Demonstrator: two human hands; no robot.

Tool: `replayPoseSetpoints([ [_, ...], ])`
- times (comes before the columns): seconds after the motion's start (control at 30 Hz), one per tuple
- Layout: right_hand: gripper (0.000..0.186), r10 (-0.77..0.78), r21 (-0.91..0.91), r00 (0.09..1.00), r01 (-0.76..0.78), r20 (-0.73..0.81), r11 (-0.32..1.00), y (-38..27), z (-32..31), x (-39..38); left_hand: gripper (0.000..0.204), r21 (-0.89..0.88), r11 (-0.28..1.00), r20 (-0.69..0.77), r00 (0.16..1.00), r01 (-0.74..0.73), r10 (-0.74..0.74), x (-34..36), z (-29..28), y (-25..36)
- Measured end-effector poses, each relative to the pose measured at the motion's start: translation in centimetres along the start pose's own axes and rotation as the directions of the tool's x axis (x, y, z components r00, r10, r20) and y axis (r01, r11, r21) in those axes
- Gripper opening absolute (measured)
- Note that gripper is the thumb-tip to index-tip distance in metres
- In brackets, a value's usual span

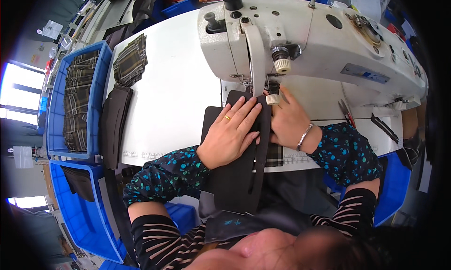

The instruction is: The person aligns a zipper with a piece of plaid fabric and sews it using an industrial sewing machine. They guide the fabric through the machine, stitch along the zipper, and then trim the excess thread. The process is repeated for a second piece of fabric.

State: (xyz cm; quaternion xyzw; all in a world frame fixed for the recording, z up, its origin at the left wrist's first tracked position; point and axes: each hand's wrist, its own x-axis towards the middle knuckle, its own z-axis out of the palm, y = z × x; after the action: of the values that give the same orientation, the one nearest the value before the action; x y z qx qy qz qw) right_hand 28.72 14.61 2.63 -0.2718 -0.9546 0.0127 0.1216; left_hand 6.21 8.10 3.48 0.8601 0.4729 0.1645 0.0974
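Note:
A dark brown fabric panel [231, 190] lies under the needle area of the white sewing machine [305, 39], its near end hanging past the table's front edge. A slit runs lengthwise along it. My left hand [226, 136] rests flat on the panel, fingers stretched toward the presser foot. At the panel's right edge, close to the needle, my right hand [290, 122] is closed on the fabric; some fingertips are hidden behind a white-capped knob [273, 99]. Plaid cloth [275, 159] shows beneath the panel by the right hand.
Left of the white table [174, 72], a blue bin [99, 101] holds plaid pieces; another blue bin [87, 218] holds dark ones. Plaid pieces [130, 61] and a dark fabric stack [115, 124] lie at the table's left. Red-handled scissors [348, 114] lie at the right.

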Motion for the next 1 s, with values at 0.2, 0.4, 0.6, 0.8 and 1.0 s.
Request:
replayPoseSetpoints([
  [0.2, 0.060, 0.009, 0.015, 1.000, -0.009, 0.001, 1.000, 0.0, 0.0, 0.1, 0.056, 0.083, 0.995, -0.062, 0.997, 0.061, -0.056, 0.8, 0.3, -0.7],
  [0.4, 0.056, 0.010, 0.030, 1.000, -0.011, 0.027, 1.000, -0.1, -0.3, 0.2, 0.054, 0.084, 0.996, -0.108, 0.994, 0.033, -0.024, 1.6, -0.4, -1.4],
  [0.6, 0.058, 0.011, 0.050, 0.999, -0.012, 0.033, 0.999, -0.1, -0.4, 0.2, 0.051, 0.113, 0.993, -0.154, 0.988, 0.019, -0.001, 1.7, -0.1, -1.7],
  [0.8, 0.066, 0.002, 0.071, 1.000, -0.002, -0.004, 0.998, 0.1, 0.1, 0.2, 0.040, 0.090, 0.992, -0.182, 0.980, 0.092, -0.074, 3.1, 0.3, -3.9],
  [1.0, 0.072, 0.002, 0.062, 1.000, -0.002, -0.004, 0.998, -0.1, -0.1, 0.3, 0.024, 0.094, 0.990, -0.147, 0.985, 0.106, -0.091, 4.7, -0.2, -5.9],
])
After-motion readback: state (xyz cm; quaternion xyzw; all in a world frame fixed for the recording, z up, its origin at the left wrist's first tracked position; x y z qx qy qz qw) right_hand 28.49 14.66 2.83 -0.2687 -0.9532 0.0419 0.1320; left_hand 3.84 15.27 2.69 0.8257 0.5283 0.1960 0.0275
